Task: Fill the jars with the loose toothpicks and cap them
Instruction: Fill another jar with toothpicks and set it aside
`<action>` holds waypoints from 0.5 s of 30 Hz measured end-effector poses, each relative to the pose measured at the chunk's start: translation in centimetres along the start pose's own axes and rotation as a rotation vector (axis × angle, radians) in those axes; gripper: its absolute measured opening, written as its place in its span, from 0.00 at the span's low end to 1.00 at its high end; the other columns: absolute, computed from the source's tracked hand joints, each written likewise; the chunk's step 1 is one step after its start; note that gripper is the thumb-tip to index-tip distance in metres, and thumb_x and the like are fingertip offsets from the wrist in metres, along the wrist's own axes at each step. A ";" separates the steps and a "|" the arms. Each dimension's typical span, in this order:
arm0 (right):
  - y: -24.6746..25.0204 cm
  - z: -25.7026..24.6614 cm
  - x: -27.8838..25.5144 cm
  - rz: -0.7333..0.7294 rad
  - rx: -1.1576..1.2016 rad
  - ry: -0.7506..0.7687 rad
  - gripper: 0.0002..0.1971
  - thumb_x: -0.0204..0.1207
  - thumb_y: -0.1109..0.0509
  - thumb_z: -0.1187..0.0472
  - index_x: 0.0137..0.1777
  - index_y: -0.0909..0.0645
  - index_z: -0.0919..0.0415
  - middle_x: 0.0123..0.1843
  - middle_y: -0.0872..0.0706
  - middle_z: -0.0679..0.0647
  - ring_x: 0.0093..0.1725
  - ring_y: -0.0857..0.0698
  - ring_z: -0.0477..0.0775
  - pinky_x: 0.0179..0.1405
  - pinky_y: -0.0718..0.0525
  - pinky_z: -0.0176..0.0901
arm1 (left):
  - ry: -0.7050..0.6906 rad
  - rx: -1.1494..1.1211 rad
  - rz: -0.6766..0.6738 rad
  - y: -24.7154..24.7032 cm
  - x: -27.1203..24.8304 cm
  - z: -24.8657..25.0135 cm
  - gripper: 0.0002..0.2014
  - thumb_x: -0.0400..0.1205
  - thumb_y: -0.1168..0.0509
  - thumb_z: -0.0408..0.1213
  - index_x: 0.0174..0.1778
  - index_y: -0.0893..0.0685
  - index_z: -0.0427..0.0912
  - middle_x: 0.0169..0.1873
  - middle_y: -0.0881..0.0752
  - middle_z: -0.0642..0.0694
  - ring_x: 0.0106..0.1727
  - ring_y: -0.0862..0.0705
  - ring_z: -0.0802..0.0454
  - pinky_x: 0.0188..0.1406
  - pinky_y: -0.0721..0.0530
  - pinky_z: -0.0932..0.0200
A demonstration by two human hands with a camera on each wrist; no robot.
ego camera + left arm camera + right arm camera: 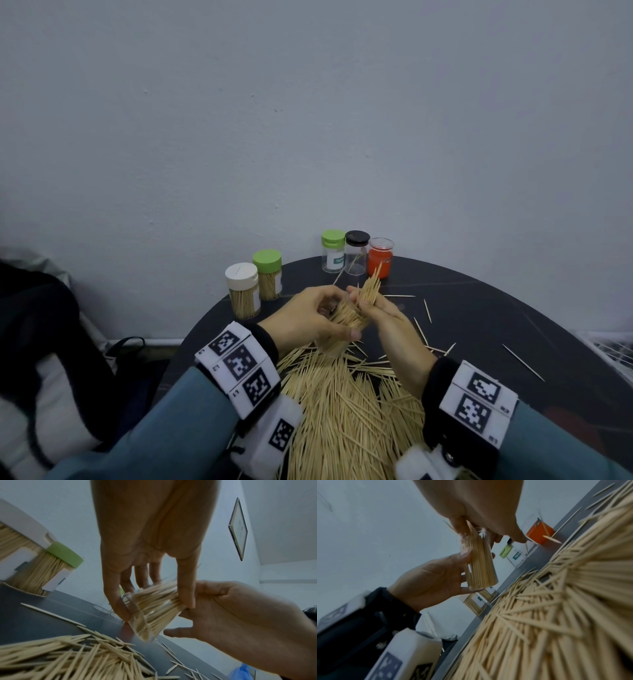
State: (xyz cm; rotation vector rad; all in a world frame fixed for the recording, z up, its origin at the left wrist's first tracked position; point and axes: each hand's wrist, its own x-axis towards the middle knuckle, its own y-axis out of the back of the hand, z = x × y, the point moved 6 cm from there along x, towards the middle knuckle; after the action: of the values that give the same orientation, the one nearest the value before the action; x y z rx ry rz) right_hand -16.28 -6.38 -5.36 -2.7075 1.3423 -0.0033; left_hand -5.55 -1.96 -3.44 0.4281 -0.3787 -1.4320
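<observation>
- The left hand [310, 317] curls its fingers and thumb round a clear jar [145, 615], held tilted above the table [479, 308], its mouth toward the right hand [387, 325].
- The jar's wall is hard to see; in the head view the left fingers cover most of it, and only the toothpicks packed inside give its shape.
- The right hand pinches a bundle [370, 287] of toothpicks at the jar's mouth. The bundle's upper ends fan out past the fingers; its lower ends are hidden among those in the jar.
- A big pile [342, 411] of loose toothpicks lies on the table below both hands, cut off by the lower edge of the head view. Single toothpicks lie scattered to the right.
- Two full jars stand at the table's left rear, touching: one with a white cap [241, 274], one with a green cap [267, 261].
- Three more stand in a row at the back: a green-capped jar [333, 251], a black-capped jar [357, 253] with a few toothpicks inside, and a red jar [380, 257].
- The green-capped jar's label begins "TOOTH"; the rest is too small to read. The labels on the full jars are unreadable.
- Both wrists wear bands [239, 366] with black-and-white square codes; the small marks beside them are blurred.
- A dark bag [51, 342] at left is cut off.
</observation>
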 end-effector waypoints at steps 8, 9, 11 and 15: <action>0.2 -1.8 0.0 -0.003 -0.091 0.076 0.16 0.77 0.42 0.73 0.60 0.20 0.64 0.63 0.17 0.56 0.59 0.18 0.54 0.54 0.18 0.39 | 0.016 0.009 -0.022 -0.2 -0.2 0.1 0.21 0.72 0.24 0.36 0.60 0.20 0.47 0.54 0.14 0.47 0.56 0.17 0.52 0.59 0.19 0.56; 0.3 -1.9 0.0 -0.002 -0.090 0.087 0.13 0.78 0.41 0.71 0.58 0.19 0.62 0.63 0.16 0.56 0.58 0.17 0.52 0.54 0.18 0.38 | 0.015 0.007 -0.023 -0.2 -0.2 0.1 0.21 0.72 0.24 0.36 0.60 0.20 0.47 0.54 0.14 0.47 0.56 0.17 0.52 0.59 0.19 0.56; 0.5 -2.4 -0.2 -0.004 -0.099 0.122 0.08 0.81 0.40 0.66 0.55 0.20 0.62 0.61 0.15 0.53 0.51 0.16 0.44 0.46 0.18 0.29 | 0.017 0.001 -0.030 -0.3 -0.1 0.1 0.21 0.71 0.23 0.36 0.59 0.20 0.46 0.54 0.14 0.46 0.57 0.16 0.51 0.62 0.19 0.53; 0.8 -2.8 0.0 -0.018 -0.128 0.158 0.11 0.84 0.45 0.63 0.55 0.23 0.67 0.57 0.16 0.49 0.39 0.17 0.28 0.34 0.24 0.15 | 0.011 -0.017 -0.047 -0.5 -0.1 0.2 0.20 0.72 0.24 0.35 0.59 0.20 0.45 0.52 0.13 0.47 0.56 0.16 0.51 0.63 0.20 0.53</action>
State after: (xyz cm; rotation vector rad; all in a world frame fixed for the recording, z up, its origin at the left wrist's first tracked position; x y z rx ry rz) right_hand -17.08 -7.20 -2.68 -2.8796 1.4041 -0.1406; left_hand -6.08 -1.87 -3.45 0.4337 -0.3494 -1.4774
